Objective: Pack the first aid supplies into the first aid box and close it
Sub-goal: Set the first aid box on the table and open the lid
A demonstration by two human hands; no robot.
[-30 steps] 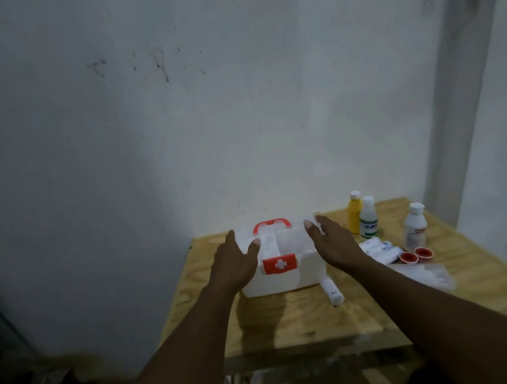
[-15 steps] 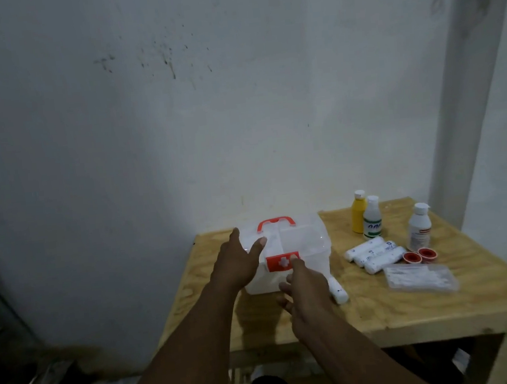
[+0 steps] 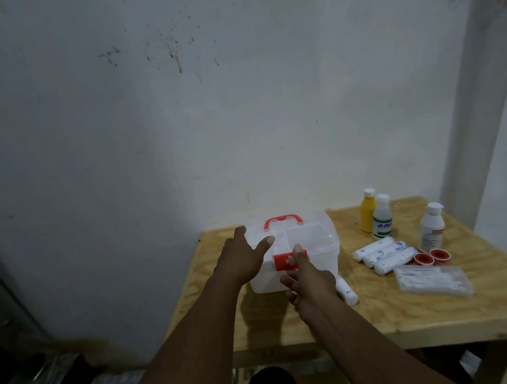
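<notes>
White first aid box [image 3: 313, 248], red latch [image 3: 285, 260] facing the person, long axis crosswise.

A white cross marks the first aid box's red latch [image 3: 286, 261].

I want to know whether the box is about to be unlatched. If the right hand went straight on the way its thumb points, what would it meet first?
The right hand would meet the red latch on the first aid box; its thumb already appears to touch it, though depth is unclear.
</notes>
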